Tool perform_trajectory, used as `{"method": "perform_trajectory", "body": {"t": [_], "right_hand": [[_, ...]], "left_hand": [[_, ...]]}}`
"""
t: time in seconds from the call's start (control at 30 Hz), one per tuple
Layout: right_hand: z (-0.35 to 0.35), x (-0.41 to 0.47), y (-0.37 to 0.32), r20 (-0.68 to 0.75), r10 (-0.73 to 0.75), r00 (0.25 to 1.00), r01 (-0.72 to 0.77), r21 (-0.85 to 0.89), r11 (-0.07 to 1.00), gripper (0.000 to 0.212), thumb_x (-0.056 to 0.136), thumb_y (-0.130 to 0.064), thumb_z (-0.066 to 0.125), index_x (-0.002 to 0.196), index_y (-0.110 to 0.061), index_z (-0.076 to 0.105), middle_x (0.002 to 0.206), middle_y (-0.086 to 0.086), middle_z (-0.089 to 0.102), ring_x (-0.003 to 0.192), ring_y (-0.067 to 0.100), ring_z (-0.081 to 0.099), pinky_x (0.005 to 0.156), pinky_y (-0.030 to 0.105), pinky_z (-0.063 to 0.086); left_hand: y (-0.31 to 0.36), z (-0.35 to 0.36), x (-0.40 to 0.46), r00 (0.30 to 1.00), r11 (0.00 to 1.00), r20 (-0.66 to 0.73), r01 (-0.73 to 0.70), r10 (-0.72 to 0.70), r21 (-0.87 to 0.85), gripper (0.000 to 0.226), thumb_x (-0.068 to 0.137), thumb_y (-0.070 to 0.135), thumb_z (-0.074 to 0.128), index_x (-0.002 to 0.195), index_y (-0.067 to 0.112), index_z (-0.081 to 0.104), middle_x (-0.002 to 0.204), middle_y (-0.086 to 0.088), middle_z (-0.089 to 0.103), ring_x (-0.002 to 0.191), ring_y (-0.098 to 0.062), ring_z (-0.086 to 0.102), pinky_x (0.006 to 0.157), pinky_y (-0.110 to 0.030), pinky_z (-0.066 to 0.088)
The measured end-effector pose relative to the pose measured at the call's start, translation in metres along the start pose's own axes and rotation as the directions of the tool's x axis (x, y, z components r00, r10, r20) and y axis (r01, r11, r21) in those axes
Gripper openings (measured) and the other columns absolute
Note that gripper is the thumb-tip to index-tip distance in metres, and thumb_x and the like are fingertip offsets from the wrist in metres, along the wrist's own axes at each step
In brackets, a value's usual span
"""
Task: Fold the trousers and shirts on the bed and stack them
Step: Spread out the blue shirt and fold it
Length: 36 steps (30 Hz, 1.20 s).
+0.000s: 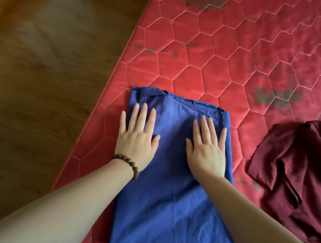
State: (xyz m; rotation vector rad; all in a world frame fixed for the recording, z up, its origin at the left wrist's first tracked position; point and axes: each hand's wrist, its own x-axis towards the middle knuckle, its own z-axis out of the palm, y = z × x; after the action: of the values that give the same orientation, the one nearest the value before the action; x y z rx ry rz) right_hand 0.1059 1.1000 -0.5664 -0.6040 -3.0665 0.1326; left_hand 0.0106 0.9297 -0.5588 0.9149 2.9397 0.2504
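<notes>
The blue garment (170, 183) lies folded flat on the red bed (234, 59), near its left edge. The left hand (138, 136) and the right hand (207, 149) both press on its far half, fingers straight, palms down. A dark red garment (301, 169) lies crumpled at the right, apart from it.

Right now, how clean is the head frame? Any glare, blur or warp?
Head view: soft, even light and no hard shadows; faint sheen on the floor; wide-angle warp bends the mattress edge; both hands, left and right, and the blue cloth are fairly sharp; the maroon cloth is dark, its folds hard to read.
</notes>
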Motion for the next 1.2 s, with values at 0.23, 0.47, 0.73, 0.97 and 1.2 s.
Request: {"method": "perform_trajectory", "body": {"t": [0.23, 0.47, 0.73, 0.97, 1.2], "right_hand": [[0.002, -0.069, -0.017, 0.134, -0.210, 0.969, 0.207, 0.037, 0.978, 0.057, 0.095, -0.044, 0.034, 0.147, -0.021, 0.038, 0.155, 0.000, 0.032, 0.143, 0.020, 0.028, 0.116, 0.055, 0.017], [-0.007, -0.112, 0.002, 0.146, 0.028, 0.989, -0.029, 0.006, 1.000, 0.060, 0.095, -0.044, 0.027, 0.148, -0.017, 0.032, 0.158, 0.007, 0.022, 0.147, 0.024, 0.017, 0.118, 0.053, 0.007], [-0.023, -0.165, 0.016, 0.151, 0.072, 0.986, -0.087, 0.093, 0.992, 0.059, 0.093, -0.037, 0.052, 0.146, -0.019, 0.037, 0.157, 0.015, 0.022, 0.144, 0.033, 0.024, 0.116, 0.051, 0.019], [-0.048, -0.157, 0.046, 0.309, 0.347, 0.885, -0.438, 0.301, 0.847, 0.057, 0.082, -0.021, 0.072, 0.134, -0.011, 0.049, 0.120, 0.014, 0.058, 0.107, 0.036, 0.055, 0.087, 0.040, 0.044], [-0.056, -0.151, 0.063, 0.500, 0.393, 0.771, -0.571, 0.271, 0.775, 0.040, 0.082, -0.022, 0.073, 0.056, -0.021, 0.042, 0.054, -0.003, 0.044, 0.060, 0.024, 0.043, 0.049, 0.026, 0.027]], "left_hand": [[0.006, 0.007, -0.076, 0.979, 0.979, 0.073, -0.194, 0.189, 0.067, 0.066, 0.088, 0.043, 0.057, 0.146, 0.015, 0.039, 0.155, -0.009, 0.030, 0.145, -0.024, 0.025, 0.117, -0.053, 0.019], [-0.003, 0.000, -0.126, 0.985, 0.990, 0.108, -0.140, 0.135, 0.036, 0.068, 0.086, 0.042, 0.058, 0.147, 0.018, 0.038, 0.158, -0.015, 0.021, 0.147, -0.030, 0.018, 0.116, -0.053, 0.020], [0.000, -0.018, -0.179, 0.991, 0.968, 0.101, -0.059, 0.086, -0.245, 0.063, 0.079, 0.014, 0.074, 0.137, 0.005, 0.051, 0.149, -0.027, 0.032, 0.139, -0.039, 0.033, 0.111, -0.049, 0.033], [0.006, -0.046, -0.167, 0.813, 0.561, 0.320, 0.571, -0.487, -0.599, 0.030, 0.083, 0.005, 0.069, 0.113, 0.003, 0.064, 0.096, -0.010, 0.066, 0.085, -0.024, 0.058, 0.081, -0.027, 0.043], [-0.001, -0.045, -0.174, 0.729, 0.522, 0.512, 0.684, -0.455, -0.510, 0.026, 0.088, 0.013, 0.063, 0.072, -0.006, 0.055, 0.054, -0.004, 0.047, 0.052, -0.020, 0.038, 0.043, -0.019, 0.028]]}}
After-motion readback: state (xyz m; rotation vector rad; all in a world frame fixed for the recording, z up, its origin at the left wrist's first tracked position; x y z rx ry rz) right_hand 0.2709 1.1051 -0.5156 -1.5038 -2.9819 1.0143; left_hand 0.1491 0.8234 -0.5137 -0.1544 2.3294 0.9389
